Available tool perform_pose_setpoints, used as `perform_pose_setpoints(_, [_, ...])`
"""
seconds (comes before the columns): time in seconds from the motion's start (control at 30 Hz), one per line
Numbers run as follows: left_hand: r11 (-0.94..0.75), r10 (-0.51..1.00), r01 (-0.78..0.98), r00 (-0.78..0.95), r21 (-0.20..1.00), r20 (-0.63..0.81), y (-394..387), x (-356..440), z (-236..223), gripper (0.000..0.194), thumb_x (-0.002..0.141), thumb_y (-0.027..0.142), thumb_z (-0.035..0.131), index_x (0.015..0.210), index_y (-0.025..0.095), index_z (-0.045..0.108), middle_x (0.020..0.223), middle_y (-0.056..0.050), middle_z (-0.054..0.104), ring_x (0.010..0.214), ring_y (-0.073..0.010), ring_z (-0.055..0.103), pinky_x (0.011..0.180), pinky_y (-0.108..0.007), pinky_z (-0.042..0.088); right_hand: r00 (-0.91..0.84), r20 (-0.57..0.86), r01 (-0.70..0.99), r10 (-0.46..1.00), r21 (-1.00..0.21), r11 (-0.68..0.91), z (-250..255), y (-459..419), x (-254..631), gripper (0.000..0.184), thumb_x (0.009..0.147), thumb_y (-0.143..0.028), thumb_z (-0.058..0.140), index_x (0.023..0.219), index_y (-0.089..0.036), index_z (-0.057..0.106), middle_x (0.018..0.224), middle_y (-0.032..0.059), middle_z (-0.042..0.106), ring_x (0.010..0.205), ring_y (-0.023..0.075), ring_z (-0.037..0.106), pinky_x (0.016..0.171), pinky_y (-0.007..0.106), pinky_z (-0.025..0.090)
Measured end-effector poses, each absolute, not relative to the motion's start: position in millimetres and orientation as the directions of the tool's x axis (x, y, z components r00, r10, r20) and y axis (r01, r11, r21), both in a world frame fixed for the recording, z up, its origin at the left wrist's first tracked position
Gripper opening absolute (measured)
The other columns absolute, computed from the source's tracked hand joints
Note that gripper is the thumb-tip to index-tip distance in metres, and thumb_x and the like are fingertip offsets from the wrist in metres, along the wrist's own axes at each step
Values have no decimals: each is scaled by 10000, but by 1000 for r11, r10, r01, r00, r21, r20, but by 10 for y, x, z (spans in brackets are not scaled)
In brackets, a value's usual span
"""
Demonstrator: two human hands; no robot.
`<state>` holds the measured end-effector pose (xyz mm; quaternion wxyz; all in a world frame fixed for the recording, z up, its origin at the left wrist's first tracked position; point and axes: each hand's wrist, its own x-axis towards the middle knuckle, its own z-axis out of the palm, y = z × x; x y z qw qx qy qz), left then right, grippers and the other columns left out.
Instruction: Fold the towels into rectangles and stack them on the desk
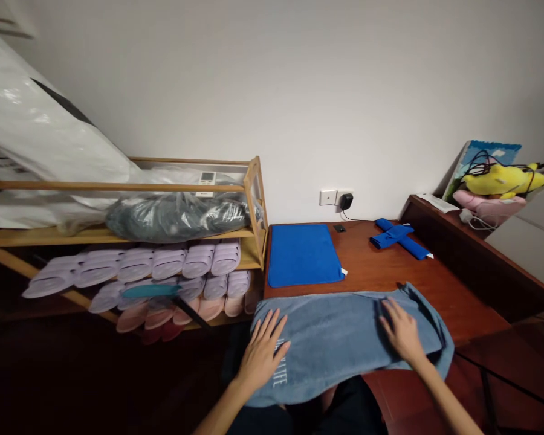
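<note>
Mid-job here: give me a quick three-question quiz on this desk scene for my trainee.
1. True or false: both hands lie flat on the grey-blue towel.
2. What lies directly behind the towel, near the wall? A) folded blue cloth B) a slipper C) a yellow plush toy
3. What fills the lower shelves of the wooden rack?

Key
1. True: left hand and right hand both press on it, fingers spread.
2. A, the folded blue cloth.
3. Rows of slippers, lilac above pink.
</note>
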<state>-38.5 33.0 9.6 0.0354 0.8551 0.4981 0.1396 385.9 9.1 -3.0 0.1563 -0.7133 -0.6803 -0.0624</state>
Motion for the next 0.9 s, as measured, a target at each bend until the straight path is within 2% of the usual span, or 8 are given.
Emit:
perform_pose_setpoints(0.07, [-493, 867, 846, 458, 204, 196, 322, -397, 90, 569, 933, 436, 365, 1450, 307, 164, 1521, -40, 245, 1384, -249, 214, 1084, -469, 288, -96, 212, 970, 973, -201, 139, -59, 162, 3425, 514, 901, -457, 323, 1393, -307, 320, 1460, 74, 379, 1301, 207, 385, 1002, 446, 349])
perform_pose_setpoints(0.17, [-475, 878, 858, 447, 196, 172, 312, -445, 93, 571, 935, 455, 348, 1451, 315, 151, 1526, -33, 234, 1388, -250, 203, 1087, -474, 277, -123, 165, 959, 979, -234, 160, -134, 256, 3192, 523, 905, -490, 302, 1399, -319, 308, 1467, 67, 372, 1333, 210, 340, 1031, 477, 308])
perform_pose_setpoints(0.37, [-466, 882, 870, 445, 158, 154, 348, -537, 123, 559, 930, 490, 329, 1442, 368, 142, 1526, -10, 238, 1384, -262, 212, 1085, -536, 219, 204, 206, 973, 957, -146, -176, -266, 364, 4171, 550, 897, -517, 238, 1319, -231, 442, 1405, 94, 453, 1293, 221, 379, 1017, 488, 291])
perform_pose_setpoints(0.6, [-489, 872, 846, 469, 211, 142, 404, -571, 182, 547, 928, 475, 348, 1437, 363, 180, 1523, -8, 249, 1385, -250, 207, 1079, -514, 237, 458, 51, 885, 888, -118, -450, -231, 300, 5285, 592, 829, -596, 256, 1323, -317, 425, 1422, 70, 420, 1293, 300, 350, 967, 609, 275])
perform_pose_setpoints(0.7, [-479, 876, 810, 465, 337, 129, 452, -625, 192, 484, 923, 454, 372, 1396, 379, 300, 1499, 2, 310, 1369, -244, 246, 1072, -512, 251, 559, 28, 823, 828, -138, -551, -210, 362, 5439, 610, 820, -591, 248, 1266, -255, 493, 1362, 131, 475, 1240, 363, 395, 920, 640, 295])
perform_pose_setpoints(0.77, [-422, 902, 754, 406, 503, 148, 540, -670, 164, 395, 910, 445, 401, 1294, 377, 463, 1435, 10, 416, 1329, -235, 324, 1069, -498, 261, 610, 40, 787, 792, -153, -598, -201, 444, 5468, 607, 829, -552, 227, 1208, -189, 532, 1308, 174, 512, 1183, 389, 438, 869, 635, 335])
perform_pose_setpoints(0.83, [-286, 957, 659, 235, 696, 171, 686, -714, 105, 342, 869, 468, 456, 1152, 330, 589, 1347, -7, 507, 1277, -236, 397, 1072, -474, 266, 636, 48, 765, 770, -173, -621, -198, 541, 5452, 551, 831, -505, 239, 1125, -177, 570, 1253, 173, 551, 1127, 377, 480, 837, 598, 373])
perform_pose_setpoints(0.9, [-140, 989, 558, 32, 818, 148, 868, -751, 30, 404, 815, 518, 497, 1119, 273, 603, 1313, -54, 526, 1259, -256, 417, 1072, -459, 272, 637, 57, 763, 769, -189, -618, -199, 633, 5403, 465, 825, -457, 278, 1048, -196, 592, 1187, 148, 593, 1087, 348, 511, 837, 564, 385])
